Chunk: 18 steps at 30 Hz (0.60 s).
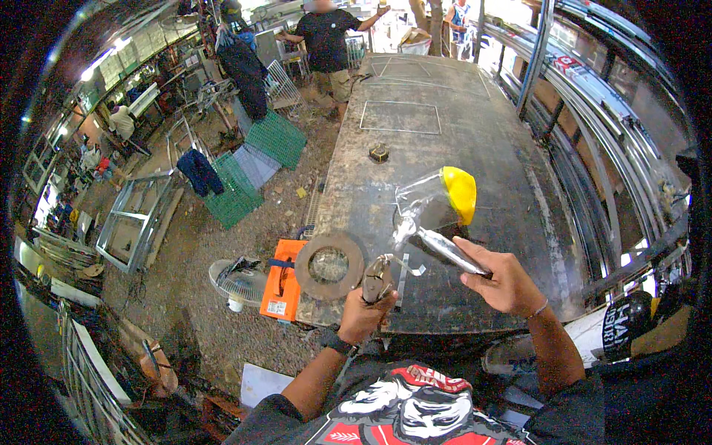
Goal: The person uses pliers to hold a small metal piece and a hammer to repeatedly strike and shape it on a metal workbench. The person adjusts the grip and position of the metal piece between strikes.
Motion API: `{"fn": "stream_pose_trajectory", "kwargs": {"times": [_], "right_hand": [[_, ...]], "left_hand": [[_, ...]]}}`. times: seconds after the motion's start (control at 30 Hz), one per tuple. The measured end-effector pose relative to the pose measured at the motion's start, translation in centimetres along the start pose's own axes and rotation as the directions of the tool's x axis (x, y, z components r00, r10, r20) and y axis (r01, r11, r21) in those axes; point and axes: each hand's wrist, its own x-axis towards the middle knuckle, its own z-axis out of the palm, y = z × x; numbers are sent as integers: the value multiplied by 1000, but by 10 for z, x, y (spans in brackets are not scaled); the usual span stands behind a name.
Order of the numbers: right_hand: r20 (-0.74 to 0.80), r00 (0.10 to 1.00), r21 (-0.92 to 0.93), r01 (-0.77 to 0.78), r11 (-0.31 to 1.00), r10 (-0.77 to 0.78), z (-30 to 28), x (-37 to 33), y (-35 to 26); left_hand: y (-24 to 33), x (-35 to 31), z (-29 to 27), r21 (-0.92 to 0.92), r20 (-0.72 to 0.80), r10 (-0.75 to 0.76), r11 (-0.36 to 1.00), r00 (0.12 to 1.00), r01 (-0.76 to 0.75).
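Observation:
My left hand (363,315) is closed around the handles of a pair of pliers (377,276) at the near edge of the table. A small bent strip of shiny metal (415,269) sticks out to the right by the plier jaws. My right hand (507,282) grips the handle of a hammer (452,251), its bright head up and to the left, above the pliers. Just beyond the hammer lies a face shield (460,194) with a yellow crown and clear visor. A thick round ring (328,265) sits left of the pliers, at the table's corner.
The long dark table (512,215) carries a tape measure (378,153) and a thin rectangular wire frame (400,117). Left of it stand an orange case (282,285) and a fan (237,282). Metal bars (578,141) line the right side. A person (326,37) stands beyond the table's far left.

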Motion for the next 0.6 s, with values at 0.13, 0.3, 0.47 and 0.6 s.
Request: {"fn": "stream_pose_trajectory", "kwargs": {"times": [0.13,0.3,0.47,0.6], "right_hand": [[-174,983,5,58,998,-56,-13,2,-8],[-378,923,18,79,997,-66,-36,4,-11],[-48,978,-238,184,954,-201,-10,1,11],[102,993,-123,-55,991,68,11,3,31]], "left_hand": [[-4,1,1,49,4,22,999,1000,-22],[-2,0,3,24,-10,62,998,998,-62],[-2,3,6,22,-13,-14,1000,1000,15],[-14,4,8,7,10,10,1000,1000,-10]]}}
